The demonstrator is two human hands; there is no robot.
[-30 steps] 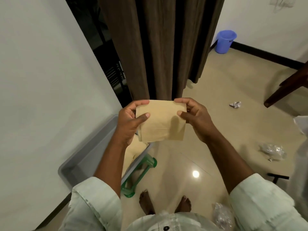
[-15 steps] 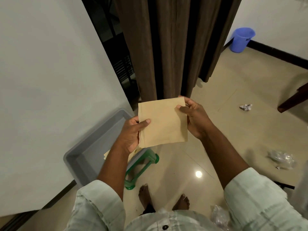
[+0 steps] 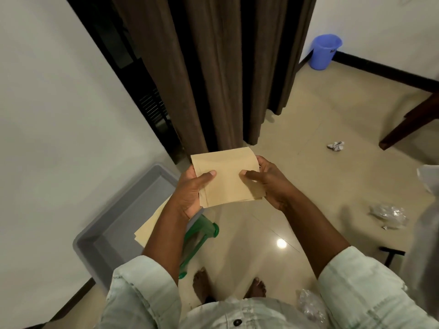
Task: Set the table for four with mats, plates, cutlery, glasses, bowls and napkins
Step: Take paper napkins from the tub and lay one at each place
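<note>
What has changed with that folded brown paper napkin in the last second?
The left hand slid from the top corner of the folded brown paper napkin down to its side edge, thumb on the front. The right hand shifted lower too. Both kept hold throughout; the grey plastic bin stayed put.

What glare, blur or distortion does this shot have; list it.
Head view: a lamp's glare spot shines on the glossy floor; wide-angle bending curves the wall edge and curtain; the left hand, right hand and napkin look fairly sharp; the frame's lower corners look soft.
</note>
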